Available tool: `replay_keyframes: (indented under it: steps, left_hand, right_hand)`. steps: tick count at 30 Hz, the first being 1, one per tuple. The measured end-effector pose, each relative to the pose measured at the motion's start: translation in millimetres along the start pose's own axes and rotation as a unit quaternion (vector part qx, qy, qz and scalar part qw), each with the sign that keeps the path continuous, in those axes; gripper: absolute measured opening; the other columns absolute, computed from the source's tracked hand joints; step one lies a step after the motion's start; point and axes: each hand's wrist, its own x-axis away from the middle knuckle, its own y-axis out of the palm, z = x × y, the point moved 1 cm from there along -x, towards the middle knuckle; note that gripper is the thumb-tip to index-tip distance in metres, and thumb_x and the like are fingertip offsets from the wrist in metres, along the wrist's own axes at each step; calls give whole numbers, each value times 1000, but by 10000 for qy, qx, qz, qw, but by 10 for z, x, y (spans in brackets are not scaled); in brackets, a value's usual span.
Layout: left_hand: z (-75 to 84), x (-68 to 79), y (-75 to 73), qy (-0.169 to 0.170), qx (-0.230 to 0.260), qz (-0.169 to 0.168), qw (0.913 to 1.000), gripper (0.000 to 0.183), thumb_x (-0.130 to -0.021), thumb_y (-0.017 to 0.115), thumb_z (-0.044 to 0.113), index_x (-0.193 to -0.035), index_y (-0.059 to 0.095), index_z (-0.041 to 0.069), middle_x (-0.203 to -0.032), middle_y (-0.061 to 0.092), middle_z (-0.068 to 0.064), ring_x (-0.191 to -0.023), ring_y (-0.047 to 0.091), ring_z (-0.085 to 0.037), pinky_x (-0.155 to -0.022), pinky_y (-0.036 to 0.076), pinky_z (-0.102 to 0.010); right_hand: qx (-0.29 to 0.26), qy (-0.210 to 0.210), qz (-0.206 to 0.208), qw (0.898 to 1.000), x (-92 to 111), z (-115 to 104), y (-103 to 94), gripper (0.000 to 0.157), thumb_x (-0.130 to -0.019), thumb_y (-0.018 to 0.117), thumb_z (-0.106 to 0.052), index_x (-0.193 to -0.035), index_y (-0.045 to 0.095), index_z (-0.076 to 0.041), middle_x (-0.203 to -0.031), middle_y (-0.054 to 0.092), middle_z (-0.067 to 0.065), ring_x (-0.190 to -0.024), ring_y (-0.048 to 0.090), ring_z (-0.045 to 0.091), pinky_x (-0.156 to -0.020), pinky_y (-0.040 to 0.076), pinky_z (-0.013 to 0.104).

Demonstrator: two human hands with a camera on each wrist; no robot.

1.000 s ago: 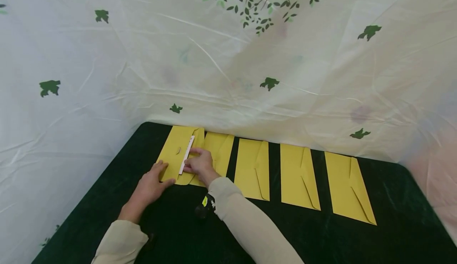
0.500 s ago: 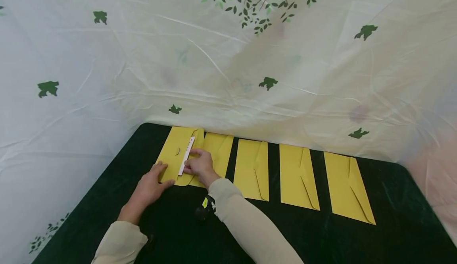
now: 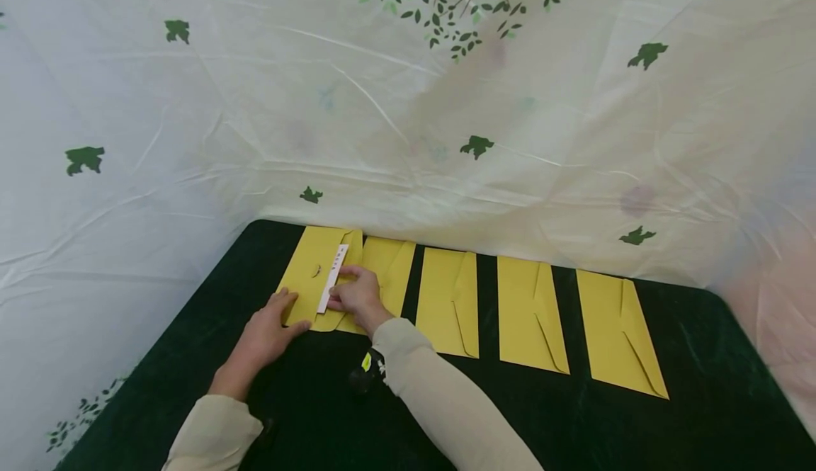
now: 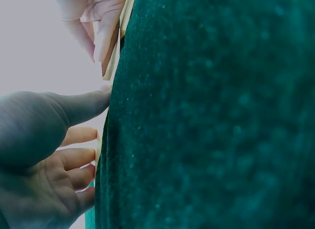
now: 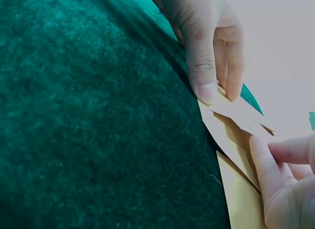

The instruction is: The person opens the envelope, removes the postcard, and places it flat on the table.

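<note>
At the far left of the row lies a yellow envelope (image 3: 307,265) with its flap open to the right. A narrow white card (image 3: 332,279) with small dark printed marks sticks out along its mouth; the rest of the card is hidden. My right hand (image 3: 358,292) pinches the card's right edge between thumb and fingers. My left hand (image 3: 266,333) rests on the envelope's near left corner, thumb and fingers spread and fairly straight. In the right wrist view the left thumb (image 5: 203,74) presses the envelope's edge beside the mouth.
A second yellow envelope (image 3: 394,273) lies partly under the first one's flap. Farther right, a third (image 3: 440,301), a fourth (image 3: 525,315) and a fifth envelope (image 3: 615,333) lie on the dark green table cover (image 3: 714,400). A patterned white curtain (image 3: 395,103) hangs behind.
Slightly more of the white card's face and its printed marks shows than a second ago. Both hands stay nearly in place; the head view shifts a little.
</note>
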Motion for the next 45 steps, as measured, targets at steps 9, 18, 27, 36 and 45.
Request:
replay_keyframes:
  steps: [9, 18, 27, 36, 45]
  left_hand:
    - [5, -5, 4, -16, -15, -7, 10000, 72, -98, 67, 37, -153, 36, 2, -163, 17, -25, -146, 16, -51, -111, 23, -69]
    - [1, -10, 19, 14, -11, 8, 10000, 73, -97, 66, 38, -153, 36, 2, -163, 16, -25, -146, 18, -51, -111, 24, -70]
    - [17, -18, 28, 13, 9, 27, 10000, 74, -97, 66, 40, -153, 36, 2, -163, 17, -25, -146, 17, -51, -110, 23, -70]
    - [40, -30, 24, 6, 23, 19, 10000, 73, -97, 66, 38, -153, 36, 1, -163, 17, -25, -146, 17, -52, -111, 22, -70]
    - [15, -38, 22, 78, 29, -3, 10000, 72, -98, 66, 36, -152, 36, 0, -162, 17, -27, -146, 15, -51, -112, 20, -70]
  right_hand:
    - [46, -49, 11, 10000, 7, -8, -29, 43, -85, 68, 16, -123, 67, -5, -91, 64, 14, -70, 69, 20, -61, 60, 29]
    - [171, -27, -38, 9998, 7, -14, -87, 40, -87, 68, 12, -122, 67, -7, -96, 63, 13, -70, 68, 19, -61, 60, 28]
    - [199, -20, -65, 9998, -8, -32, -132, 40, -87, 68, 12, -122, 67, -7, -95, 64, 13, -71, 69, 20, -63, 60, 29]
    - [160, -64, -74, 9998, -15, -40, -177, 40, -88, 68, 12, -123, 67, -7, -95, 65, 14, -71, 70, 20, -64, 61, 30]
    - [124, -86, -34, 9999, -13, -30, -205, 40, -86, 69, 12, -122, 68, -6, -94, 65, 15, -70, 70, 20, -63, 61, 30]
